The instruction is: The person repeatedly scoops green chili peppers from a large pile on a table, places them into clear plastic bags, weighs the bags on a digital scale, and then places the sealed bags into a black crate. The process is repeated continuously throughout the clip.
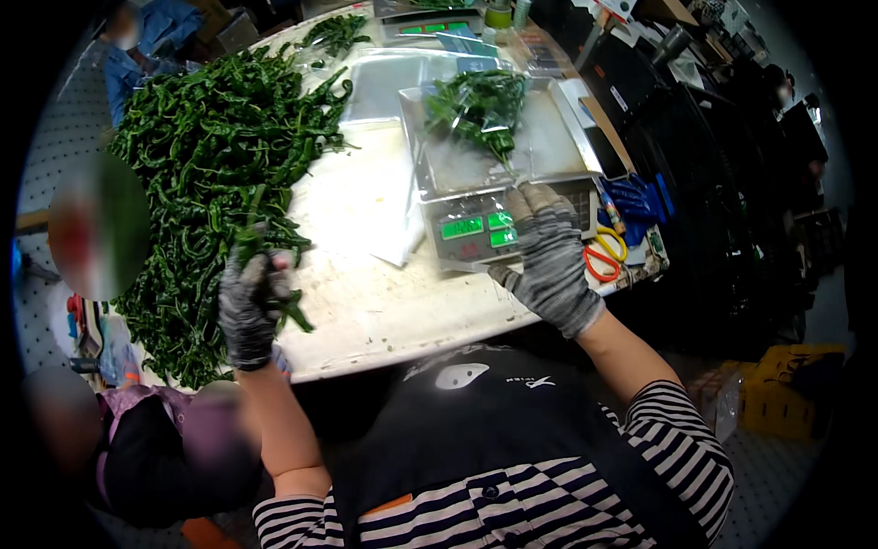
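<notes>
My left hand [252,305], in a grey knitted glove, is closed around a few green peppers [295,312] at the near edge of a large pile of long, wrinkled green peppers [212,151]. My right hand [552,257], gloved alike, lies over the right part of a digital scale's display panel [463,230], its fingertips at the near rim of the metal weighing tray [569,151]. Whether those fingertips hold the film there is unclear. On the tray sits a clear plastic bag of green peppers [477,113], its tail towards my right fingers.
Scissors with red and yellow handles [603,254] and a blue glove [631,199] lie right of the scale. Clear bags [384,86] lie behind it, near a second scale [432,27]. Co-workers are at the left; black crates [713,158] stand at the right.
</notes>
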`<action>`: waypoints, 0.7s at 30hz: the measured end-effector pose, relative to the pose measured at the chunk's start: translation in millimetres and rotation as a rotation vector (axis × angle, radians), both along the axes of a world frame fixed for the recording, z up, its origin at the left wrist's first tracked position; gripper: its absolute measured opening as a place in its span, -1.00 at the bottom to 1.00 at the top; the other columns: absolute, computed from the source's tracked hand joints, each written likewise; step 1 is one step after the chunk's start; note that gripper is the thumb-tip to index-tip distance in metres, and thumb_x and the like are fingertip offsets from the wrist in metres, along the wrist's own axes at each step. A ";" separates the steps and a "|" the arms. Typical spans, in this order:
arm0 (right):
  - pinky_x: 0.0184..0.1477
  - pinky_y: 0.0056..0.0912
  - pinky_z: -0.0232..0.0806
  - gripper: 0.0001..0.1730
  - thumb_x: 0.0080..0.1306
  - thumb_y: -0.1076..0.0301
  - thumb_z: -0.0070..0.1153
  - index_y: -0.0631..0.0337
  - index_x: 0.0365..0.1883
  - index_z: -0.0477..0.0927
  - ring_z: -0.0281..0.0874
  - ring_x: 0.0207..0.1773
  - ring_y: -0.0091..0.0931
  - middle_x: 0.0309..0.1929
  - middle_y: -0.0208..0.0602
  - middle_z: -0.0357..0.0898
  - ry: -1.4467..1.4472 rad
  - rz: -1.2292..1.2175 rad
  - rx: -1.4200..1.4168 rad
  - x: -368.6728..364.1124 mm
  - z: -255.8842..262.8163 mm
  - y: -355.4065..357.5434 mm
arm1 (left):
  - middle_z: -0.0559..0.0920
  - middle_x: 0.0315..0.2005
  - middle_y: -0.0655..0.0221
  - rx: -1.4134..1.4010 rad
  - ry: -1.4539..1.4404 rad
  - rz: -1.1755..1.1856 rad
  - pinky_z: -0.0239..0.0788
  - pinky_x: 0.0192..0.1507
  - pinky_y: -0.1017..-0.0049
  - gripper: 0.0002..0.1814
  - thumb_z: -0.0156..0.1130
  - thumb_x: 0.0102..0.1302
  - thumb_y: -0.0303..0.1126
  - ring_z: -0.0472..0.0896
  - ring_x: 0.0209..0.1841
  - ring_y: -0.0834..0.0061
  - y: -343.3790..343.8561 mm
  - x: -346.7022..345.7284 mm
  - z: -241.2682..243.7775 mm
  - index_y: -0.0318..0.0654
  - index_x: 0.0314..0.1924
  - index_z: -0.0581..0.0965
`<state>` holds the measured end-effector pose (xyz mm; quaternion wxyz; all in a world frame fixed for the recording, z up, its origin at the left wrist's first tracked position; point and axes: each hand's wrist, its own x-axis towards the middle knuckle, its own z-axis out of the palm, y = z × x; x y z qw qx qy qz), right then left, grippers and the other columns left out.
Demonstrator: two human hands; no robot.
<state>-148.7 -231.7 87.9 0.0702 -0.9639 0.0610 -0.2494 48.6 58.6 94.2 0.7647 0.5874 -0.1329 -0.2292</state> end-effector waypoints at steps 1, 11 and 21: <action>0.28 0.01 -0.07 -0.02 -0.10 0.09 0.30 0.24 0.27 0.16 0.13 0.26 -0.15 0.22 -0.02 0.16 0.041 -0.054 -0.069 1.1 -8.1 -2.4 | 0.58 -0.36 0.38 -0.010 0.034 -0.045 0.16 -0.71 0.78 -0.54 0.06 0.31 -0.39 0.48 -0.56 0.76 -16.3 -12.9 0.8 -0.23 0.20 0.30; -0.28 -0.18 0.32 -0.85 -0.01 0.51 0.12 0.21 -0.41 0.50 0.46 -0.37 -0.22 -0.48 -0.15 0.48 -0.395 -0.006 0.212 29.0 -23.8 -39.4 | 0.58 -0.36 0.32 0.263 0.139 -0.720 0.21 -0.58 0.68 -0.55 0.11 0.19 -0.35 0.39 -0.61 0.68 -123.7 -84.9 -9.1 -0.41 0.07 0.39; 0.08 -0.18 0.16 -0.47 0.01 0.02 0.19 0.19 -0.14 0.50 0.40 -0.07 -0.19 -0.19 -0.10 0.49 0.065 0.106 0.045 32.8 -26.0 -15.2 | 0.62 -0.44 0.45 0.307 -0.261 -0.483 0.33 -0.52 0.66 -0.63 0.11 0.17 -0.40 0.50 -0.55 0.71 -106.0 -91.5 -37.3 -0.28 0.01 0.52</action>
